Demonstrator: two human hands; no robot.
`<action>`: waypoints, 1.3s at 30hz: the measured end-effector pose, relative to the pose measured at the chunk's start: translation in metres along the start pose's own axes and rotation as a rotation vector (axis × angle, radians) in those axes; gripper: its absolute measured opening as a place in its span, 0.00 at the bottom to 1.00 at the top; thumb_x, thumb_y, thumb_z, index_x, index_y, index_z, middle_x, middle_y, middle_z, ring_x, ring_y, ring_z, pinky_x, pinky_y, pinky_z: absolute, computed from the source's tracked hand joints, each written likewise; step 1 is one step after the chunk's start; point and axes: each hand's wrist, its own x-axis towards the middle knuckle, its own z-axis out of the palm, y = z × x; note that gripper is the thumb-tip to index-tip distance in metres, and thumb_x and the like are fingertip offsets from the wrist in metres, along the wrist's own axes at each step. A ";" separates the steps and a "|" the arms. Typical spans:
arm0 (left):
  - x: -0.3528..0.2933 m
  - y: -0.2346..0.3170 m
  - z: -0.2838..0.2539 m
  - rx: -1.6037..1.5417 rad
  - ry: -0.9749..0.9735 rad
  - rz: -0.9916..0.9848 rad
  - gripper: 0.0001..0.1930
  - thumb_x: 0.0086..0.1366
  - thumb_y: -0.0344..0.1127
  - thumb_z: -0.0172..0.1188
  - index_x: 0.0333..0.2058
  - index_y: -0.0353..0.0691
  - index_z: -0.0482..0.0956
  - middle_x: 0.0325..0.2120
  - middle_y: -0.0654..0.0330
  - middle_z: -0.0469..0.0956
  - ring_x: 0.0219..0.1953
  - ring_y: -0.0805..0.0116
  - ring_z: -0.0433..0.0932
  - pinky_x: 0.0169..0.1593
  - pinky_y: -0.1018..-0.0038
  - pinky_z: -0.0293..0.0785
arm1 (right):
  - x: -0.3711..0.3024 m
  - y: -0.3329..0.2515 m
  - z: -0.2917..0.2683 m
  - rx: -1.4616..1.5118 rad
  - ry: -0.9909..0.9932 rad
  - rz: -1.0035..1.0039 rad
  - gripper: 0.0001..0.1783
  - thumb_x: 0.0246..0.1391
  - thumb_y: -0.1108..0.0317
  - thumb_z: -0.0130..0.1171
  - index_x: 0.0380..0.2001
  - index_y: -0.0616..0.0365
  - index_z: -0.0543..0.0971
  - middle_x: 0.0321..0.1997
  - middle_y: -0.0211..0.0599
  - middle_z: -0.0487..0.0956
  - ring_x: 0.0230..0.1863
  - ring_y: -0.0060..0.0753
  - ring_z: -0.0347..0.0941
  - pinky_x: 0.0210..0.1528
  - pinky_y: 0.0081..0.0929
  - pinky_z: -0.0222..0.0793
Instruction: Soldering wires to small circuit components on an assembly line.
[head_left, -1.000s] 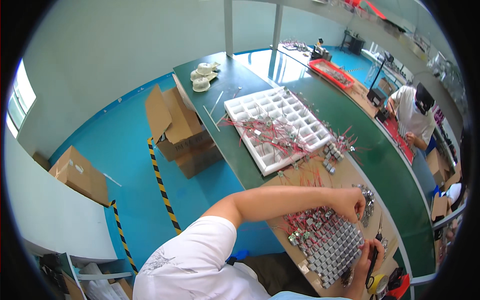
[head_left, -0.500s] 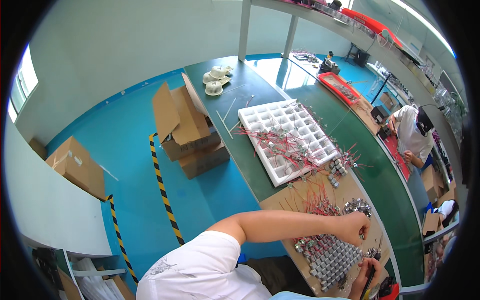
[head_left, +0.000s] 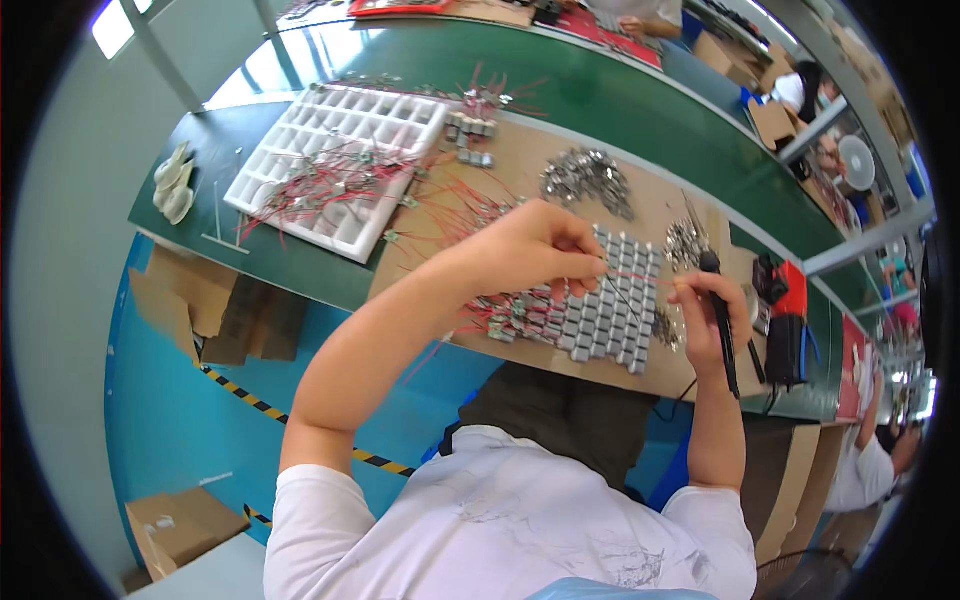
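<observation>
My left hand [head_left: 550,250] is closed in a pinch above a block of small silver-grey motor-like cylinders [head_left: 610,310]. A thin dark strand runs from near its fingertips; what the fingers hold is too small to name. To the right, my right hand [head_left: 712,315] is closed around a black pen-shaped tool [head_left: 724,335], which slants along the palm. Its thumb and forefinger come together at the block's right edge. Circuit pieces with red wires [head_left: 505,320] lie on the block's left part, partly below my left forearm.
Behind lies a heap of small metal parts [head_left: 588,180]; another pile [head_left: 685,240] is further right. A white compartment tray [head_left: 335,165] holds red-wired pieces at the left. A black device [head_left: 785,350] stands at the right beside a red box [head_left: 792,280]. Another person works across the bench.
The head view has turned, so the bench now lies across the picture and both forearms show. My left hand sits further left of my right, with a wider gap between them.
</observation>
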 end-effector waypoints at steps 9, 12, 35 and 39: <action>-0.001 -0.007 0.029 -0.575 0.028 -0.096 0.21 0.72 0.43 0.58 0.41 0.23 0.77 0.32 0.47 0.83 0.32 0.62 0.84 0.32 0.70 0.82 | -0.015 -0.005 -0.018 0.079 0.044 -0.002 0.15 0.56 0.86 0.62 0.46 0.68 0.75 0.40 0.47 0.82 0.35 0.30 0.80 0.40 0.26 0.81; 0.007 -0.018 0.042 -0.627 0.008 -0.080 0.28 0.73 0.51 0.55 0.43 0.20 0.75 0.34 0.40 0.81 0.34 0.53 0.85 0.33 0.64 0.84 | -0.026 -0.005 -0.030 0.067 0.086 0.027 0.16 0.56 0.86 0.62 0.47 0.68 0.74 0.40 0.47 0.82 0.35 0.30 0.80 0.40 0.26 0.81; 0.082 -0.090 0.208 -0.657 0.097 -0.043 0.06 0.69 0.28 0.60 0.41 0.32 0.81 0.42 0.51 0.83 0.47 0.60 0.83 0.47 0.65 0.82 | -0.143 -0.022 -0.111 -0.189 0.250 0.112 0.17 0.52 0.86 0.64 0.44 0.63 0.75 0.34 0.47 0.84 0.33 0.33 0.82 0.37 0.26 0.77; 0.093 -0.088 0.227 -0.701 0.070 -0.125 0.07 0.71 0.31 0.57 0.39 0.31 0.78 0.39 0.48 0.83 0.43 0.59 0.84 0.45 0.66 0.83 | -0.158 -0.033 -0.116 -0.267 0.147 0.098 0.21 0.52 0.87 0.64 0.48 0.61 0.72 0.35 0.51 0.82 0.33 0.38 0.81 0.35 0.27 0.78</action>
